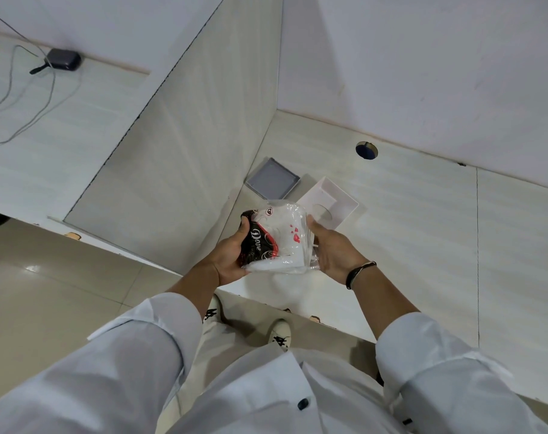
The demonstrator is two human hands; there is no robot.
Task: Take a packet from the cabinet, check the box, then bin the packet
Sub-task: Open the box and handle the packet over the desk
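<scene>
The pale desk [423, 220] filled the right and centre of the frame, with a partition panel [178, 145] slanting up from lower left to the top centre; a second surface lay in the upper left, carrying a dark adapter [63, 59] and its loose cable [31, 98]. On the desk, just above the hands, sat a white box [338, 200] lying open, and beside it to the upper left a grey square lid or tray [272, 179]; which of the two it was could not be told from this angle.

Judging by this, the packet [279, 242] had been fetched, since it was out and held at centre frame over the near desk edge; the check of the box seemed in hand or near, and the binning was still to do; no bin showed anywhere in the frame.

The left hand [229, 258] was curled around the packet's dark printed end, fingers wrapped over its upper edge; the right hand [332, 249] lay half-open and flat against the clear white side, bracing rather than clenching it; a dark band [359, 272] circled that wrist.
</scene>
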